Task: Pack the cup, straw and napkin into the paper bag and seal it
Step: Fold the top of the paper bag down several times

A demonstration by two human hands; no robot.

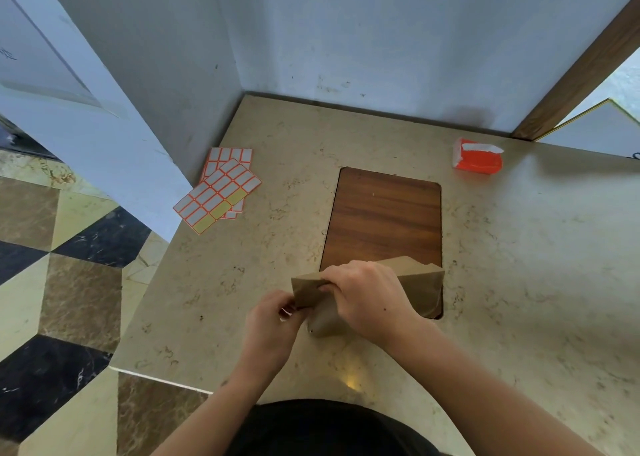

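Note:
A brown paper bag (420, 287) stands on the beige counter near the front edge, its top folded over. My right hand (367, 296) presses down on the folded top and grips it. My left hand (273, 324) sits just left of the bag, fingers pinched on a small white sticker label (286, 313) at the fold's left end. No cup or straw shows in view. The bag's inside is hidden.
Sheets of orange-bordered sticker labels (220, 192) lie at the counter's left edge. An orange tissue pack (478, 159) sits at the back right. A wooden inset panel (384, 220) lies behind the bag. Walls close the back; the counter (519, 282) drops to tiled floor on the left.

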